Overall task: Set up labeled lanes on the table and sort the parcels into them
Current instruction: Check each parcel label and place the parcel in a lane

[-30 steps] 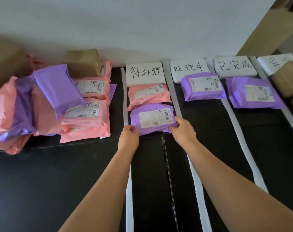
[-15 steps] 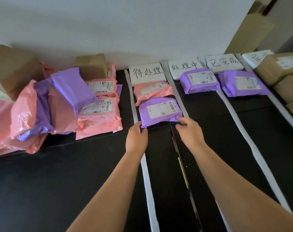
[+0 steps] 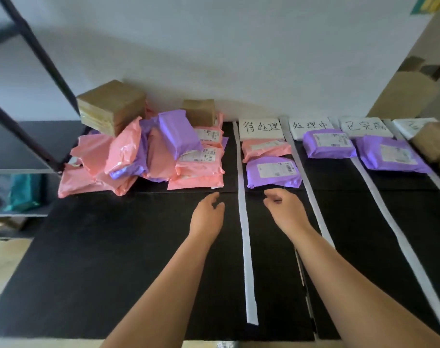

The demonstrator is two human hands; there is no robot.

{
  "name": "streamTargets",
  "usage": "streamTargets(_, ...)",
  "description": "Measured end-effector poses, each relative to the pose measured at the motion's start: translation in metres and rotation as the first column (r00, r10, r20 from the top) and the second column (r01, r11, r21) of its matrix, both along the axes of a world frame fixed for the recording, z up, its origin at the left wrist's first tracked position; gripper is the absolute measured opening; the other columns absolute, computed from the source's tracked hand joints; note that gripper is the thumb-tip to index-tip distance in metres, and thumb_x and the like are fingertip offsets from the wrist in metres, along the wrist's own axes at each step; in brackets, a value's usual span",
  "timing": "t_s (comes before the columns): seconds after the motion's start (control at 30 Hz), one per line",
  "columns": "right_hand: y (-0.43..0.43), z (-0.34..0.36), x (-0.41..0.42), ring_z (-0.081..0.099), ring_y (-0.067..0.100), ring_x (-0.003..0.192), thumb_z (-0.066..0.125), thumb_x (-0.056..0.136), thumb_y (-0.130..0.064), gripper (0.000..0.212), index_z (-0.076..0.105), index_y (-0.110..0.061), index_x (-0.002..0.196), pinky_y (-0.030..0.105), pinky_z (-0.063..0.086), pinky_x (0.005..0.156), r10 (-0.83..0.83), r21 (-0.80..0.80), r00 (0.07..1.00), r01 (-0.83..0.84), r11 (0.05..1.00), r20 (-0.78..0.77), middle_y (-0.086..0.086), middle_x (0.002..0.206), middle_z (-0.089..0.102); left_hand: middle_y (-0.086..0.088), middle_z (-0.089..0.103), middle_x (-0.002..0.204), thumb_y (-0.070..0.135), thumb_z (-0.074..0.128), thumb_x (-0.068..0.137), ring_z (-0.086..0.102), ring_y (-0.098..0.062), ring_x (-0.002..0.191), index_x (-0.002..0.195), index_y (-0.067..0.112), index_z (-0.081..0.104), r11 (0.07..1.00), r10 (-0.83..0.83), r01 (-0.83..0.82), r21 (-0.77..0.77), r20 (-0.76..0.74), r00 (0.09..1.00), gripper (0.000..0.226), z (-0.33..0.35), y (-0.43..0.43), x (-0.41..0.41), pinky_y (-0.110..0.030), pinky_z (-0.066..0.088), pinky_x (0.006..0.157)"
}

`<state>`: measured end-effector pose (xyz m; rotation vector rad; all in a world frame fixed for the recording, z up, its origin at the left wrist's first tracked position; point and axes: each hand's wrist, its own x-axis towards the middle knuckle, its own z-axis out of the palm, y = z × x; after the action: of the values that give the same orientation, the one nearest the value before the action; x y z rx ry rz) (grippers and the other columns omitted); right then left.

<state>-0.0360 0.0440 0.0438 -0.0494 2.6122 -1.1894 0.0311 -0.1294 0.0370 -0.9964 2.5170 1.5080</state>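
Note:
White tape strips (image 3: 244,222) divide the black table (image 3: 113,259) into lanes, each headed by a handwritten white label (image 3: 261,128). In the first lane a purple parcel (image 3: 272,172) lies in front of a pink parcel (image 3: 265,148). The second lane holds a purple parcel (image 3: 328,144), the third another purple one (image 3: 389,156). A heap of pink and purple parcels (image 3: 148,156) with two brown boxes (image 3: 112,110) fills the table's left back. My left hand (image 3: 207,214) and right hand (image 3: 286,212) hover empty just in front of the first lane's purple parcel, fingers loosely curled.
A black metal shelf frame (image 3: 38,71) stands at the left, beside the heap. Brown cardboard parcels (image 3: 433,144) sit in the rightmost lane at the frame's edge. A large cardboard piece (image 3: 402,96) leans on the wall at the back right.
Both hands have let go of the purple parcel in the first lane and drawn back toward me. The view has swung left and pulled back, showing the shelf.

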Motion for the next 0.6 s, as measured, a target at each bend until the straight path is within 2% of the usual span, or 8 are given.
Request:
streamTargets(0.03,-0.004,0.001,0.004,0.060,0.016,0.118,0.060,0.099,-0.020,0.033,0.061,-0.021,0.132,0.025,0.040,0.091,0.015,-0.006,1.000,-0.015,1.000,-0.008,-0.001,0.130,0.064,0.003,0.052,0.146,0.024,0.052,0.101,0.059,-0.002,0.097,0.147,0.027,0.045,1.000,0.013,-0.013,-0.010,-0.004,1.000,0.046,0.002,-0.003,0.008,-0.013,0.040,0.071)
streamTargets(0.07,-0.008,0.003,0.008,0.060,0.015,0.117,0.060,0.099,-0.020,0.033,0.061,-0.021,0.131,0.023,0.040,0.090,0.030,-0.012,0.999,-0.030,0.999,-0.016,-0.001,0.130,0.064,0.003,0.052,0.146,0.024,0.052,0.101,0.059,-0.002,0.096,0.147,0.027,0.045,1.000,0.023,-0.023,-0.018,-0.009,1.000,0.046,0.005,-0.006,0.017,-0.012,0.038,0.068)
streamTargets(0.13,-0.019,0.003,0.017,0.061,0.011,0.107,0.059,0.099,-0.020,0.032,0.061,-0.020,0.131,0.016,0.040,0.080,0.064,-0.013,0.997,-0.065,0.998,-0.030,-0.001,0.128,0.065,0.002,0.053,0.145,0.024,0.052,0.101,0.059,-0.012,0.115,0.146,0.025,0.046,0.999,0.029,-0.030,-0.031,-0.021,0.999,0.046,0.008,-0.016,0.034,-0.017,0.040,0.080)
streamTargets(0.2,-0.032,0.003,0.027,0.056,0.006,0.098,0.058,0.099,-0.020,0.031,0.061,-0.019,0.130,0.010,0.036,0.068,0.101,-0.012,0.994,-0.102,0.995,-0.040,-0.001,0.127,0.065,0.001,0.054,0.144,0.023,0.052,0.100,0.056,-0.018,0.123,0.145,0.024,0.047,0.998,0.040,-0.041,-0.048,-0.022,0.999,0.045,0.009,-0.030,0.048,-0.023,0.041,0.087)
streamTargets(0.27,-0.048,0.004,0.034,0.056,0.006,0.102,0.058,0.099,-0.020,0.031,0.062,-0.020,0.130,0.015,0.039,0.075,0.125,-0.027,0.991,-0.126,0.992,-0.039,-0.001,0.127,0.065,0.001,0.055,0.143,0.023,0.053,0.099,0.059,-0.015,0.116,0.144,0.024,0.049,0.997,0.064,-0.066,-0.051,-0.028,0.998,0.045,0.009,-0.048,0.054,-0.021,0.043,0.083)
streamTargets(0.37,-0.081,0.011,0.033,0.059,0.011,0.108,0.059,0.098,-0.019,0.032,0.062,-0.020,0.130,0.021,0.040,0.084,0.144,-0.035,0.988,-0.145,0.989,-0.048,0.000,0.127,0.065,0.003,0.057,0.141,0.022,0.054,0.098,0.056,-0.007,0.095,0.143,0.025,0.050,0.995,0.074,-0.078,-0.068,-0.050,0.996,0.045,0.011,-0.080,0.053,-0.015,0.039,0.065)
streamTargets(0.43,-0.106,0.017,0.026,0.060,0.012,0.110,0.059,0.099,-0.020,0.032,0.062,-0.020,0.131,0.022,0.040,0.085,0.148,-0.019,0.986,-0.150,0.988,-0.074,0.000,0.127,0.065,0.003,0.058,0.139,0.021,0.053,0.097,0.059,-0.010,0.097,0.142,0.025,0.051,0.995,0.057,-0.063,-0.072,-0.074,0.996,0.045,0.015,-0.105,0.047,-0.021,0.041,0.070)
streamTargets(0.6,-0.170,0.022,0.003,0.055,0.009,0.098,0.059,0.098,-0.021,0.033,0.062,-0.020,0.130,0.025,0.040,0.083,0.127,-0.008,0.987,-0.128,0.992,-0.094,-0.001,0.125,0.064,-0.002,0.062,0.132,0.019,0.052,0.097,0.060,-0.018,0.104,0.138,0.023,0.055,0.994,-0.021,0.012,-0.111,-0.079,0.997,0.041,0.019,-0.172,0.019,-0.027,0.044,0.085)
